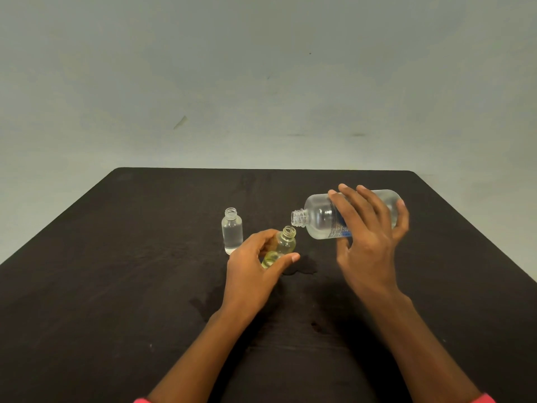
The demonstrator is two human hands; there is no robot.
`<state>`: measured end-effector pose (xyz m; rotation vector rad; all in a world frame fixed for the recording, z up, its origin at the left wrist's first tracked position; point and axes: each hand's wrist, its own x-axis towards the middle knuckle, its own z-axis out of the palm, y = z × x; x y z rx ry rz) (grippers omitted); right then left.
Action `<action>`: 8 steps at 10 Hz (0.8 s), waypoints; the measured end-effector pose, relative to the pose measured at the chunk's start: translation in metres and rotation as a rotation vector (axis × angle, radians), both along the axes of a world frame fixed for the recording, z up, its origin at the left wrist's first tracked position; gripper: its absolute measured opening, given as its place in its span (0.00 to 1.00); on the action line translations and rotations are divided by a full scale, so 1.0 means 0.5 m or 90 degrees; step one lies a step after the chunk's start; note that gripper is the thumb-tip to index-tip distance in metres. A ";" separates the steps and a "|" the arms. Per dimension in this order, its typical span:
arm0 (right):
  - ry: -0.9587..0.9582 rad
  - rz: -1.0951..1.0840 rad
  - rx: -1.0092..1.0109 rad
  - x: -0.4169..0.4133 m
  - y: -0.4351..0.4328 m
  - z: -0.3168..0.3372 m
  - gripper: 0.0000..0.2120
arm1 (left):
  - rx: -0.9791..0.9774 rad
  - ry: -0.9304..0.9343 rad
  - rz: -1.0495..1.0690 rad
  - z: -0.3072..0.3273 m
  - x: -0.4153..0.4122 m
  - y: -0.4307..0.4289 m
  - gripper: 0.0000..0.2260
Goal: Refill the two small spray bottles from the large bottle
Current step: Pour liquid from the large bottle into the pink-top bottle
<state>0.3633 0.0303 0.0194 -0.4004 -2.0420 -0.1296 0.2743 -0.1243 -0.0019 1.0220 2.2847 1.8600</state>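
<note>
head: large bottle [319, 219] over yellowish bottle [286, 244]

Materials and finishes. The large bottle [319, 222] looks like clear, glossy, smooth plastic with a ridged screw neck. Its printed label [341, 230] is blue and white; paper or film cannot be told. The left small bottle [232, 232] is clear and glossy with a threaded neck and bright highlights on its wall. The right small bottle [286, 242] has the same clear, glossy look, tinted yellowish in its lower part. The bench [145, 257] is black, matt and finely grained, with darker blotches [302, 269] near the middle. The wall [261, 82] is pale, matt and scuffed in places. The sleeve cuffs [485, 399] at the near edge are pink cloth.
</note>
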 end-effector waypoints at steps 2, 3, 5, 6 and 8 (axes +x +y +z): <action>0.000 -0.002 0.005 0.002 -0.001 0.000 0.40 | -0.002 0.001 -0.001 -0.001 0.000 -0.001 0.15; 0.001 -0.003 0.005 0.000 -0.001 0.000 0.40 | 0.001 0.002 0.000 -0.001 0.000 0.000 0.15; 0.001 -0.008 0.005 0.001 0.000 -0.001 0.39 | 0.001 0.006 0.001 -0.001 -0.001 0.000 0.15; 0.001 -0.006 0.004 0.001 0.000 0.000 0.39 | 0.002 0.004 0.001 -0.001 -0.001 0.000 0.14; -0.002 -0.004 0.001 0.001 0.000 0.000 0.39 | 0.001 0.007 -0.004 -0.004 -0.002 0.000 0.15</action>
